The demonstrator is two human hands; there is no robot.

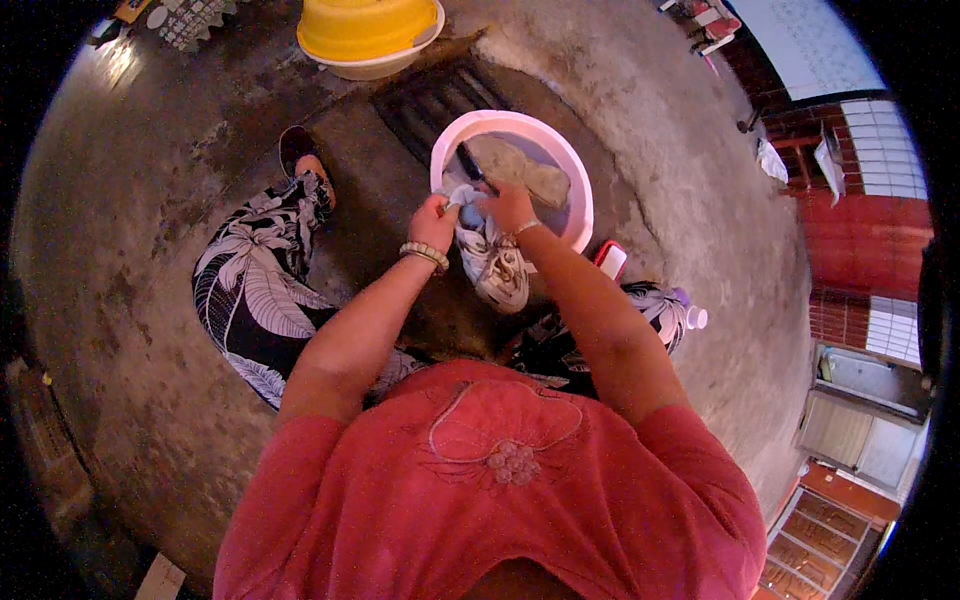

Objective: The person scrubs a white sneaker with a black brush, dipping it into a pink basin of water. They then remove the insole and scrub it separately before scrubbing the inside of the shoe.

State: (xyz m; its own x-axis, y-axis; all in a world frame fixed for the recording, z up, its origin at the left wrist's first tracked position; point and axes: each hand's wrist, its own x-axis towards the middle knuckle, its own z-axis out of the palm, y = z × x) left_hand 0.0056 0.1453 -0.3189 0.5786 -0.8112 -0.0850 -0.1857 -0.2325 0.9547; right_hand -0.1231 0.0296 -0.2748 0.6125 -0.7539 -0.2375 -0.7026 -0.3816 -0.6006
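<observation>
A white lace-up sneaker (495, 271) hangs at the near rim of a pink basin (583, 202), its toe towards me. My left hand (433, 223) pinches the edge of its heel opening. At the other side of the opening, my right hand (510, 206) has its fingers over a dark brush-like handle (470, 162); its working end is hidden by the hand and shoe. In the basin, cloudy water surrounds a submerged, brownish shoe (510, 166), seen sole up.
A yellow basin (364, 30) stands beyond, on a pale one. A dark ribbed mat or grate (420, 105) lies behind the pink basin. To its right are a red-edged box or brush (610, 259) and a white-capped bottle (696, 317). My slippered foot (306, 154) is at left.
</observation>
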